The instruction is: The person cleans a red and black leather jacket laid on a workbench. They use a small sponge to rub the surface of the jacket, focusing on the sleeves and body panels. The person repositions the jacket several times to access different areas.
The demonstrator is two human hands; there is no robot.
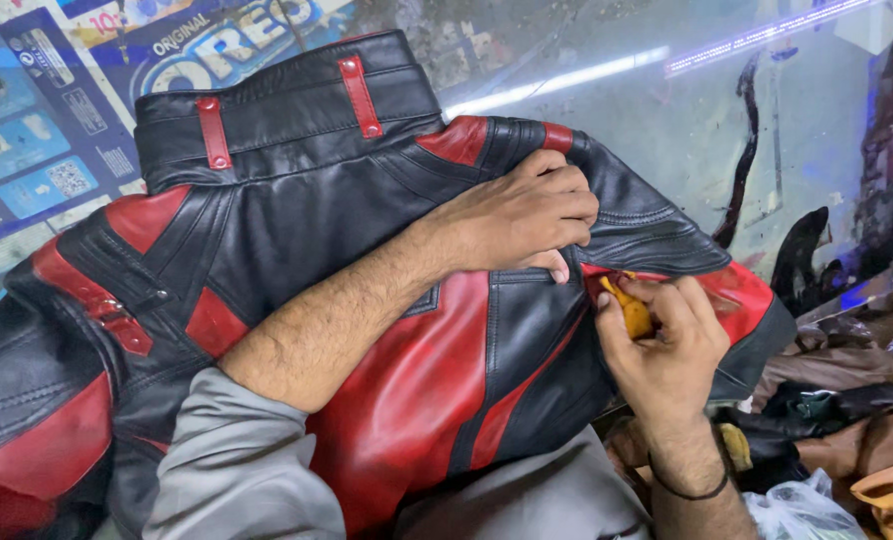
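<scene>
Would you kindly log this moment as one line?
left hand: pressing black-and-red leather garment | right hand: pinching yellow piece at seam

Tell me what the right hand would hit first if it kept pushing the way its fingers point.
Probably the left hand: the right hand, pinching a yellow piece, points up-left at the jacket seam just beneath those knuckles. Depth is unclear.
</scene>
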